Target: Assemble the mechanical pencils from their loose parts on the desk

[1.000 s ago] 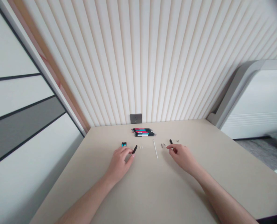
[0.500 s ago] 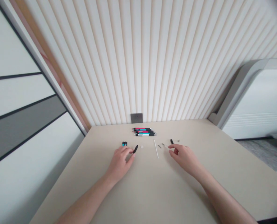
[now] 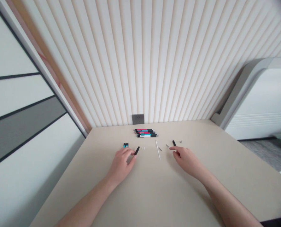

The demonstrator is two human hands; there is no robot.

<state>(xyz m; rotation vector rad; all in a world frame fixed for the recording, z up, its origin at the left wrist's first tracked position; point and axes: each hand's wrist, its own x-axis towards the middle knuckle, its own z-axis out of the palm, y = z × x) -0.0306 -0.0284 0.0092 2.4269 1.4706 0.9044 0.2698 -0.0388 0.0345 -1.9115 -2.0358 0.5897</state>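
Observation:
Between the thumb and fingers of my left hand (image 3: pixel 123 160) is a black pen part (image 3: pixel 137 150). My right hand (image 3: pixel 184 157) is over the table, its index fingertip at a small metallic piece (image 3: pixel 167 146); its thumb is apart from that finger. A black grip piece (image 3: pixel 174 143) lies just beyond the right fingers, with a tiny metal tip (image 3: pixel 180 142) beside it. Between the hands lie a thin white refill (image 3: pixel 158 149), a small spring-like piece (image 3: pixel 160 149) and small clear pieces (image 3: pixel 143 148). Black and blue parts (image 3: pixel 125 145) sit beyond my left fingers.
Several assembled pens (image 3: pixel 145 133) in red, blue, white and black lie in a stack near the back edge of the beige table (image 3: pixel 152 192). Behind it, a dark socket (image 3: pixel 138 119) is set in the ribbed wall. A grey and white panel stands at the right.
My right index finger has shifted slightly at the small metallic piece, which shows less of its length now. My left hand keeps its hold on the black pen part. The view has shifted slightly.

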